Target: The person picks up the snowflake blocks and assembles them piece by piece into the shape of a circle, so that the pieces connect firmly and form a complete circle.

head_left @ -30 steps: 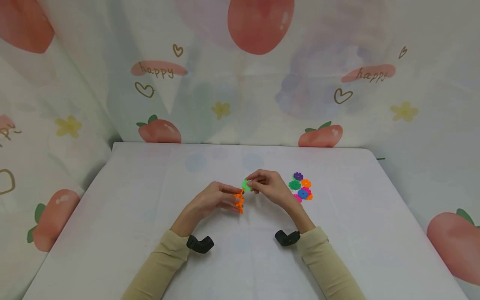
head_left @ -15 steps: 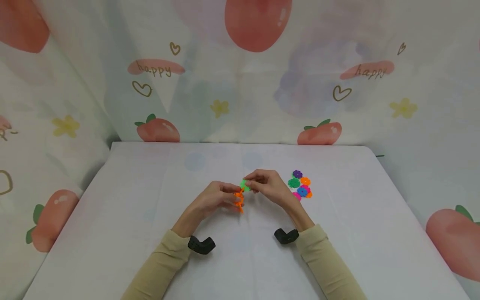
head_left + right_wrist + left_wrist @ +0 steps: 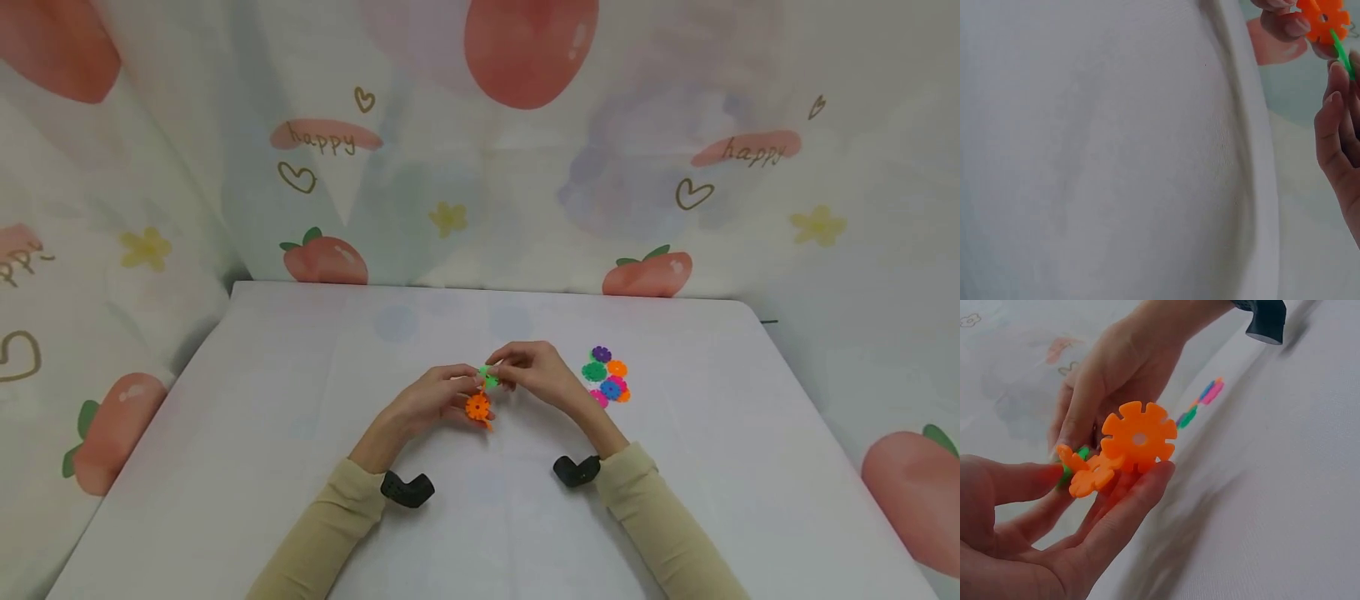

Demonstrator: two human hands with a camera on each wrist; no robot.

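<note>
Several orange notched snowflake discs (image 3: 1139, 428), joined at angles, are held in the fingers of my left hand (image 3: 422, 400). In the head view one orange disc (image 3: 477, 407) faces the camera broadside. My right hand (image 3: 538, 372) pinches a light green snowflake disc (image 3: 491, 380) just above them. The right wrist view has this green disc (image 3: 1342, 54) edge-on, its rim meeting the orange disc (image 3: 1324, 20) at a notch. From the left wrist camera, the green disc is mostly hidden behind the orange pieces and the left thumb.
A cluster of loose snowflake discs (image 3: 595, 372) in purple, green, orange, pink and blue lies on the white table (image 3: 360, 333), right of my right hand. Black wrist-worn camera mounts (image 3: 407, 490) stick out inward from both wrists. A printed cloth backdrop stands behind the table.
The orange discs have turned in my left hand, so one shows its flat face to the head camera. The green disc has tilted and stays in my right fingers.
</note>
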